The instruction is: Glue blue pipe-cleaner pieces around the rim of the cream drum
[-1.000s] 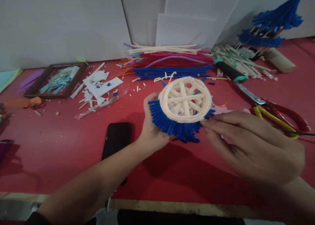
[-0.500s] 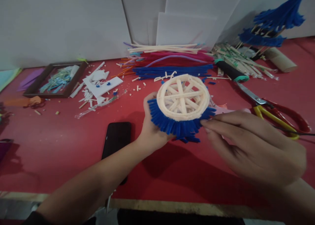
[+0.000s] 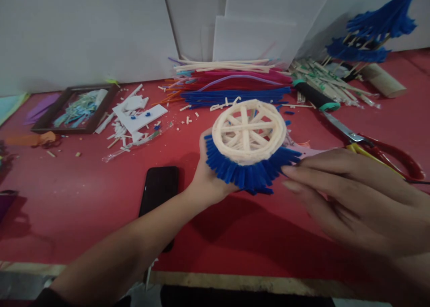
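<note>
My left hand [image 3: 207, 178] holds up a round cream wheel [image 3: 249, 131] of wound pipe cleaner with spokes, fringed along its lower rim by short blue pipe-cleaner pieces [image 3: 248, 172]. The wheel hangs above the red table [image 3: 83, 199]. My right hand [image 3: 349, 204] is at the fringe's right end, fingers stretched out flat, fingertips touching or almost touching the blue pieces; I cannot tell if it pinches one.
A black phone [image 3: 159, 195] lies left of my forearm. Red-and-yellow scissors [image 3: 376, 152] lie at right. Behind are a pile of coloured pipe cleaners [image 3: 231, 85], wrapped sticks [image 3: 322, 85], a dark frame [image 3: 75, 109], white scraps [image 3: 134, 116], a blue fringed model [image 3: 369, 33] and white boards [image 3: 251, 33].
The wheel has tipped slightly and shifted a little left in my left hand. My right hand has slid a bit right and lower, its fingers flattening along the fringe.
</note>
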The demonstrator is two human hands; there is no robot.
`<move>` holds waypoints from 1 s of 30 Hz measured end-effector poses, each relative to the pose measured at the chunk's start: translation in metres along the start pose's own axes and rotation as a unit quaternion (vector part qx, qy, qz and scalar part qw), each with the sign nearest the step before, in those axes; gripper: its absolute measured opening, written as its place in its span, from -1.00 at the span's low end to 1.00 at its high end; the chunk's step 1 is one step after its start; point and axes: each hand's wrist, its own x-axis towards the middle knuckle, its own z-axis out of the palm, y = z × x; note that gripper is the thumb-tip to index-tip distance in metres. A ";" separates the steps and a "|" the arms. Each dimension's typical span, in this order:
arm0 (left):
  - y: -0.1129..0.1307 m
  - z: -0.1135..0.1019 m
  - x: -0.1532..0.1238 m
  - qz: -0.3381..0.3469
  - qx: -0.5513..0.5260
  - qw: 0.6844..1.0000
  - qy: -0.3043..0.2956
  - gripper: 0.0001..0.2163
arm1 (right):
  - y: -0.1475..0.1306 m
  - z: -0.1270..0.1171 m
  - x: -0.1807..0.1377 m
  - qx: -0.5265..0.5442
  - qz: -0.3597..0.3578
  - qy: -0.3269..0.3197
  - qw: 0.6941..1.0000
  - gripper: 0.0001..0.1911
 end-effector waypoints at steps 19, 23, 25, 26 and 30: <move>0.003 -0.011 -0.007 0.038 0.068 0.991 -0.113 -0.19 | 0.013 0.006 -0.015 -0.025 0.032 0.070 0.997 -0.88; 0.005 -0.011 -0.007 0.021 0.077 0.991 -0.107 -0.11 | 0.015 0.002 -0.007 -0.049 -0.025 0.039 0.998 -0.83; 0.006 -0.011 -0.007 0.017 0.081 0.991 -0.107 -0.04 | 0.017 -0.001 -0.004 -0.060 -0.052 0.016 0.997 -0.80; 0.007 -0.010 -0.006 0.016 0.083 0.991 -0.108 -0.03 | 0.017 -0.001 -0.003 -0.061 -0.061 0.013 0.996 -0.77; 0.005 -0.013 -0.006 0.019 0.108 0.988 -0.104 -0.04 | 0.017 -0.001 -0.006 -0.045 -0.049 0.013 0.998 -0.74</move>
